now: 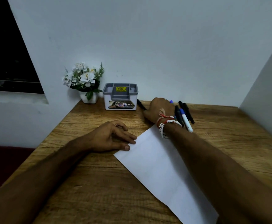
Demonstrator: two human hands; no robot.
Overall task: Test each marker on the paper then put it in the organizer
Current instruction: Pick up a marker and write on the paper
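Observation:
A blank white paper [161,167] lies at an angle on the wooden table [99,183]. My left hand [114,136] rests flat beside it, fingers apart, fingertips touching the paper's left edge. My right hand [161,109] reaches to the back of the table over a group of markers; its fingers are hidden behind the back of the hand. A black marker [141,105] sticks out from under it on the left, and a blue tip [171,101] shows beyond it. Several black markers [188,113] and a white marker with a blue cap [185,120] lie right of the wrist. The grey-and-white organizer [120,96] stands at the back.
A white pot of artificial flowers [86,83] stands in the back left corner beside the organizer. Walls close the table at the back and on the right. The table's left edge runs diagonally, with a dark window [10,62] further left.

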